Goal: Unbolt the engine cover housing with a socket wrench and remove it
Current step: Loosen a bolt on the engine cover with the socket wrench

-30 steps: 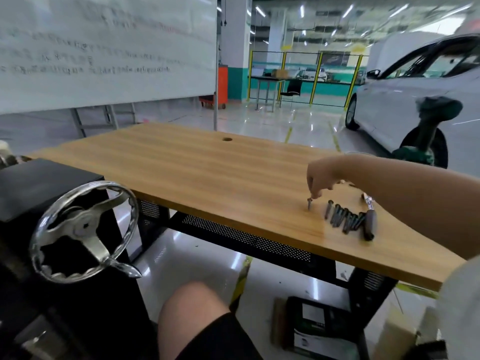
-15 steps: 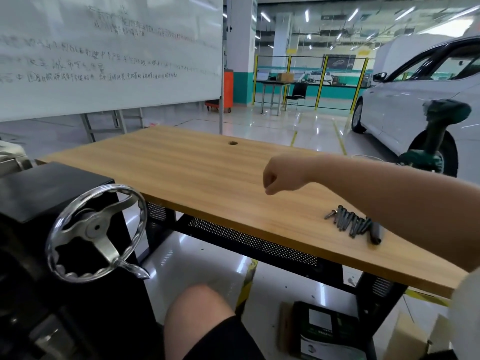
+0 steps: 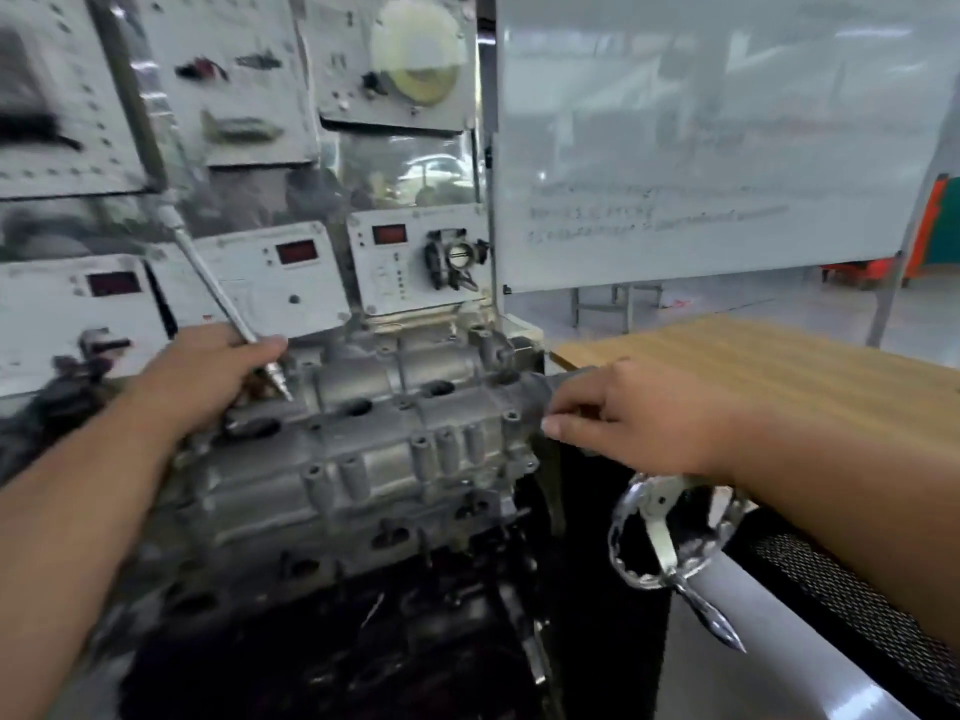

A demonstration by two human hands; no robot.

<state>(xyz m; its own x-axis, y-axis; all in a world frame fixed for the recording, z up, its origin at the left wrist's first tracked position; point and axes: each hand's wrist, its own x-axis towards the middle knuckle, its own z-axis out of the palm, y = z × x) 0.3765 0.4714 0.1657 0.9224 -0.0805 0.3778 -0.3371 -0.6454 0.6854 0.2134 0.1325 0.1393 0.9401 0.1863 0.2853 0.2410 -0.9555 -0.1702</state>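
Obs.: the grey cast-aluminium engine cover housing [image 3: 374, 439] sits on top of the engine block, straight in front of you, with the wood-grain tabletop [image 3: 769, 366] off to its right and apart from it.

Left hand [image 3: 208, 376]: closed around the long, slim chrome socket wrench [image 3: 218, 293]. You hold it low on the shaft, near the working end, so the handle runs up and to the left over your knuckles. The tip comes down at the far left corner of the housing; whether it is seated on a bolt head I cannot tell (blurred there). A low grip like this suits guiding the tip into a recess, not applying torque.

Right hand [image 3: 623, 418]: fingers [image 3: 558, 426] loosely curled and reaching in at the right end of the housing, at or just beside its edge. It holds nothing that I can see; contact with the casting is uncertain. Judgement: you are placing it to steady or test the cover while the wrench works the opposite corner.

Containers: the raised bolt bosses [image 3: 418, 444] along the near flange are the only receptacles here. Several appear as open dark holes, though blur prevents a count (some may still carry bolts).

The chrome spoked handwheel [image 3: 670, 532] lies under your right forearm, untouched.
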